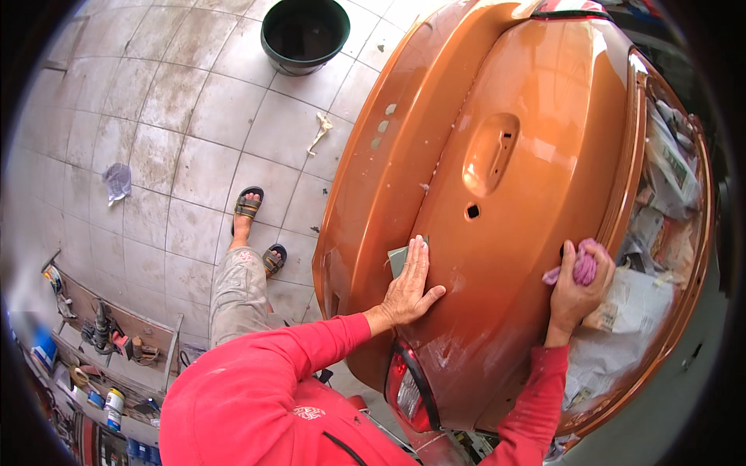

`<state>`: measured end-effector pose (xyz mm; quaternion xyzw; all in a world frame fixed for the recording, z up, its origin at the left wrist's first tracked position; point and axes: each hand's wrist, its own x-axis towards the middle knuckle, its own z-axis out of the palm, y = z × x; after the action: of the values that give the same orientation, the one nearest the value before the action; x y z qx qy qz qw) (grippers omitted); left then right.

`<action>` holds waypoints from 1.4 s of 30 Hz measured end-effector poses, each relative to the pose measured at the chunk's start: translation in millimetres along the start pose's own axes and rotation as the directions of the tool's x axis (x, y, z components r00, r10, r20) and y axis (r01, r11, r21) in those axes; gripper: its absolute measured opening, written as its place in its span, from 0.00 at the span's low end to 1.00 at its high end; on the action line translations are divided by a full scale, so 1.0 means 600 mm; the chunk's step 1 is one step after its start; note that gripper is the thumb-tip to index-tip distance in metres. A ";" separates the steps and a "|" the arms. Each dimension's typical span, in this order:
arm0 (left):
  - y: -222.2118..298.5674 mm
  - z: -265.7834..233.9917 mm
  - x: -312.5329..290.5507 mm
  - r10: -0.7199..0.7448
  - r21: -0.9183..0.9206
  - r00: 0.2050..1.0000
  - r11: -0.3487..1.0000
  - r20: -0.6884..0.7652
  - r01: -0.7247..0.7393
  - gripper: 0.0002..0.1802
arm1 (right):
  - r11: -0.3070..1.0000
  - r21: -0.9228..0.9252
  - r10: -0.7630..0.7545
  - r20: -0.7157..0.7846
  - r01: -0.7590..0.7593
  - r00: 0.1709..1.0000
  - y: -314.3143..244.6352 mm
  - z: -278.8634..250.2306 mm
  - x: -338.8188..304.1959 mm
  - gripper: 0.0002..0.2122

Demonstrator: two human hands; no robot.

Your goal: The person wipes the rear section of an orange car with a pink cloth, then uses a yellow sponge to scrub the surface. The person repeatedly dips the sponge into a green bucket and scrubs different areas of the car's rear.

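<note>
In front of me is the rear of an orange car, with the trunk lid (536,116) beside the bumper (381,167). My left hand (408,289) lies flat on the lid near the seam with the bumper, fingers stretched and thumb apart. Under its fingers sticks out a grey-green sheet (397,262) that looks like sandpaper, mostly hidden. A crumpled pink cloth (584,268) is bunched in my right hand (576,293), which rests at the lid's upper edge by the window opening. Whitish smears mark the paint below my left hand.
A dark bucket (305,39) with dark liquid stands on the tiled floor (225,109). Plastic and paper sheets (622,334) fill the window opening. A red tail light (410,384) sits near my left forearm. At lower left, a shelf unit (151,380) holds tools and cans.
</note>
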<state>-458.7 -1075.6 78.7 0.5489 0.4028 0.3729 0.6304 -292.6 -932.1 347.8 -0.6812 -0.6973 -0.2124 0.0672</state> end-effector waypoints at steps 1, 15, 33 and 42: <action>-0.005 -0.001 0.038 0.043 0.020 0.999 0.999 -0.023 -0.042 0.54 | 1.000 0.004 0.013 0.009 -0.013 1.000 0.001 0.001 0.000 0.15; 0.040 -0.060 0.147 0.136 0.033 0.991 0.990 0.001 -0.136 0.54 | 0.995 -0.031 0.097 0.084 -0.095 0.992 -0.018 -0.003 0.013 0.17; 0.119 -0.076 0.171 -0.026 0.140 0.995 0.990 0.093 0.013 0.52 | 0.998 -0.022 0.059 0.072 -0.057 0.996 -0.015 0.001 0.017 0.15; 0.185 -0.077 0.184 -0.046 0.062 0.990 0.997 0.132 0.038 0.52 | 0.997 -0.027 0.073 0.056 -0.072 0.996 -0.017 0.001 0.019 0.16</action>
<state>-460.1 -943.3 174.8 0.5826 0.3823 0.3099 0.6468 -303.2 -921.1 349.7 -0.7127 -0.6711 -0.1990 0.0463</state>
